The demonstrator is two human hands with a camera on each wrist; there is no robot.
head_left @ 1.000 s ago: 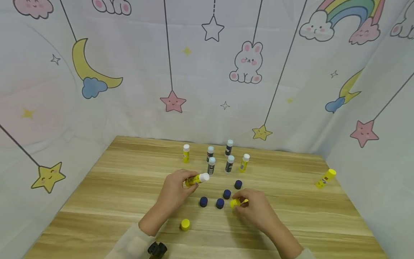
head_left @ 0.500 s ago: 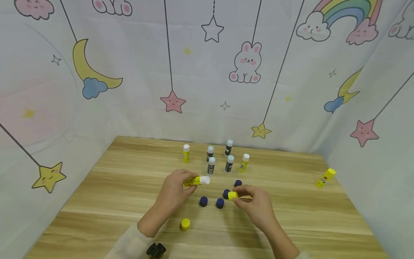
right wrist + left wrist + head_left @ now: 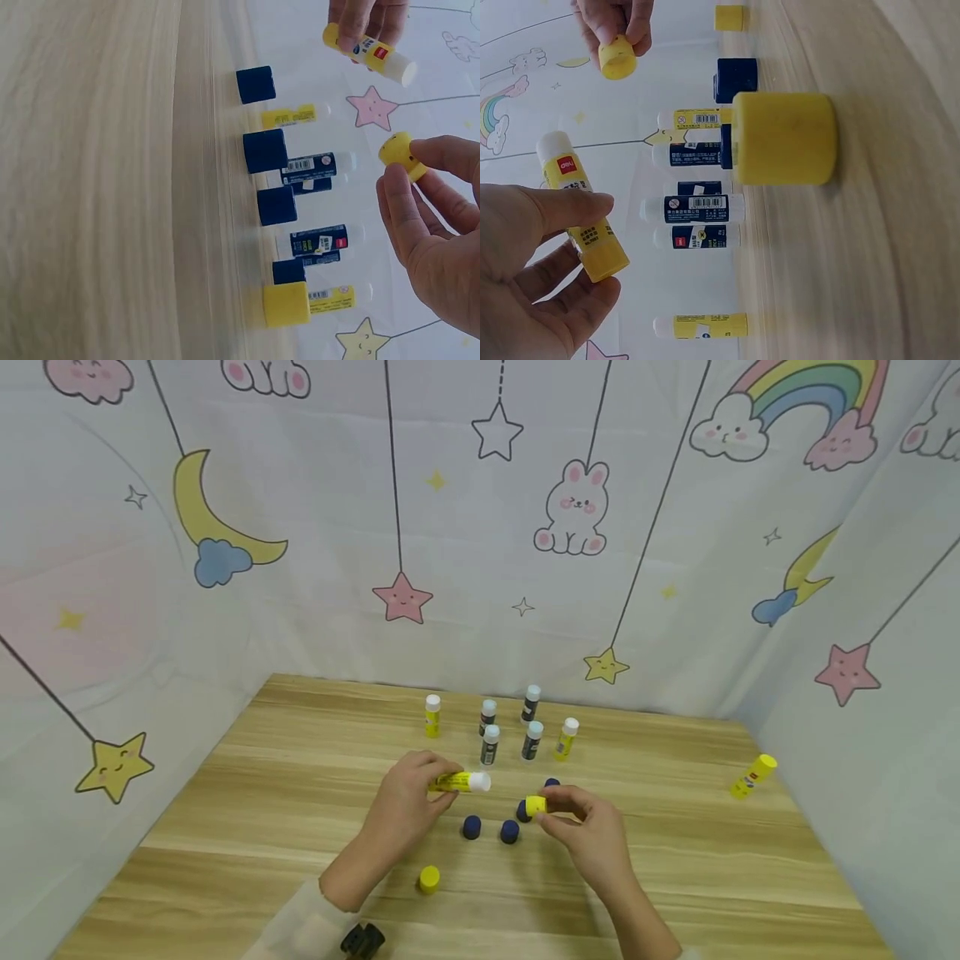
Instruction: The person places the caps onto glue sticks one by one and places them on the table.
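Observation:
A yellow glue stick [image 3: 459, 782] with a white end lies nearly level in my left hand [image 3: 405, 802], pinched between thumb and fingers, its white end pointing right. The fingertips of my right hand [image 3: 596, 837] hold a yellow cap [image 3: 398, 154] off the table; its open end faces the glue stick in the left wrist view [image 3: 617, 58]. A gap separates cap and stick. Several dark blue caps [image 3: 472, 827] stand on the table between and below the hands. Another yellow cap [image 3: 286, 304], seen in the right wrist view, is hidden behind my right hand in the head view.
Behind the hands stand several dark glue sticks [image 3: 489, 746] and two yellow ones [image 3: 432, 717]. One yellow stick with a yellow cap [image 3: 753, 777] stands at the far right. A yellow cap [image 3: 429, 880] rests near the front, with a patterned curtain [image 3: 330, 635] behind the wooden table [image 3: 262, 793].
My right hand has lifted the yellow cap and moved it up and slightly left. The glue stick in my left hand has tilted to nearly level.

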